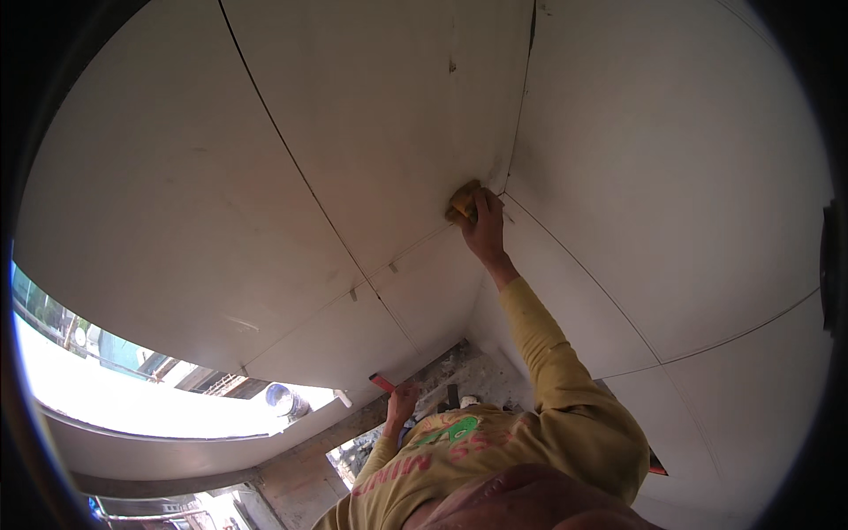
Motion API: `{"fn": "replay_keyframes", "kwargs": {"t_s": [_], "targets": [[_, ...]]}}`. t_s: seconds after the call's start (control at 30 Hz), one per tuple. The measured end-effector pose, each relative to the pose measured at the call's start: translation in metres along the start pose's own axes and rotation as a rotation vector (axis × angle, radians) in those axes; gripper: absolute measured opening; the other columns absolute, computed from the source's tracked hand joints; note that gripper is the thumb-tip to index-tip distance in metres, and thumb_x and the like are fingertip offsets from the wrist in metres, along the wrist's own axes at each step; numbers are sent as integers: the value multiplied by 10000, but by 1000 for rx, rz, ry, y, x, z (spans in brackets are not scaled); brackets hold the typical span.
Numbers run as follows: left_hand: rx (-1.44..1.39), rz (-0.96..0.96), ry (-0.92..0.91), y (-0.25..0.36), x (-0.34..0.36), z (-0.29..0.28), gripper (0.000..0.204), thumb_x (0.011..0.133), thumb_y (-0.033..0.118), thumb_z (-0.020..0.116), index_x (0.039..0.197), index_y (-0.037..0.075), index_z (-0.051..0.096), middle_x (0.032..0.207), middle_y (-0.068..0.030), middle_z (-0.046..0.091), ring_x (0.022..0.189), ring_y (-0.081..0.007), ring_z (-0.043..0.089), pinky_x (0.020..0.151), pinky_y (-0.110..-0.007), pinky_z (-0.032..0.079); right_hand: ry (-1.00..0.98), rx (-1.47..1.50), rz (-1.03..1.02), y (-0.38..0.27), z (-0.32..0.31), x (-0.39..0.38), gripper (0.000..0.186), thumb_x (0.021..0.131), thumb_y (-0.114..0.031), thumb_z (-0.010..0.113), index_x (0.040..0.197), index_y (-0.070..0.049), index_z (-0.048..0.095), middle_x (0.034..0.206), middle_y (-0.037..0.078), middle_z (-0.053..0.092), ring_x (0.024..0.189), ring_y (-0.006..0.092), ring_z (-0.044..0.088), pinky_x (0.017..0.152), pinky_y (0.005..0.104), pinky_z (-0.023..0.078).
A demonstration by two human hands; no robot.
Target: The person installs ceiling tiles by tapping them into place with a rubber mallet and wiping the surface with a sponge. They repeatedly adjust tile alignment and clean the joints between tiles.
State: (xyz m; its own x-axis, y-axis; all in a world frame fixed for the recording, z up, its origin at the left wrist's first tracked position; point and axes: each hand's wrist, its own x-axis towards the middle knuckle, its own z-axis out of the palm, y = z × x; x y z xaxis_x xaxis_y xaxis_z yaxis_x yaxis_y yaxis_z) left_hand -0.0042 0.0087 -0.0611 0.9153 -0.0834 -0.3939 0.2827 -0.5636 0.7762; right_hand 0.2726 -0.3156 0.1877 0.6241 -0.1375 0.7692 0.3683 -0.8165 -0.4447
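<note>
My right hand, arm stretched up, is closed round a yellow-brown sponge. The sponge is pressed to a large pale panel, just left of the corner where two pale surfaces meet. Lower down and to the left, my left hand grips a red flat-looking bar; only one end of it sticks out, so its kind is unclear. Thin dark joints run between the panels. Small clips stick out along one joint between my two hands.
At the left a bright opening looks outside, with a whitish bucket at its edge. A rough grey concrete edge runs behind my left hand. More pale panels cover the right side.
</note>
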Motion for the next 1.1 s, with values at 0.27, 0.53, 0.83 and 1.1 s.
{"fn": "replay_keyframes", "kwargs": {"t_s": [0.27,0.53,0.83,1.1], "targets": [[46,36,7,-12,0,-18,424,978,384,586,1182,29,694,1139,-219,728,1076,-356,710,908,-438,553,340,429,31,-73,-99,98,601,915,-157,744,1434,-15,478,1341,164,602,1229,277,606,1040,395,496],[118,316,-7,45,21,-2,356,1001,304,568,1167,13,689,1142,-222,714,1104,-395,677,919,-451,541,531,22,-488,-202,-189,359,559,835,-162,767,1334,0,574,1256,243,600,1166,430,565,1000,484,477],[-36,20,1,28,-9,-8,456,980,422,610,1204,34,692,1127,-223,732,1127,-362,695,931,-429,536,-235,-7,-22,-8,31,-58,658,760,-110,837,1347,-45,547,1383,245,476,1225,442,481,1063,515,446],[-28,-39,121,-20,-35,-25,412,977,400,614,1219,73,683,1081,-198,744,1042,-357,722,894,-440,540,259,53,-131,-24,-35,58,693,824,-197,817,1427,-81,496,1342,247,542,1228,437,526,1026,508,470]]}}
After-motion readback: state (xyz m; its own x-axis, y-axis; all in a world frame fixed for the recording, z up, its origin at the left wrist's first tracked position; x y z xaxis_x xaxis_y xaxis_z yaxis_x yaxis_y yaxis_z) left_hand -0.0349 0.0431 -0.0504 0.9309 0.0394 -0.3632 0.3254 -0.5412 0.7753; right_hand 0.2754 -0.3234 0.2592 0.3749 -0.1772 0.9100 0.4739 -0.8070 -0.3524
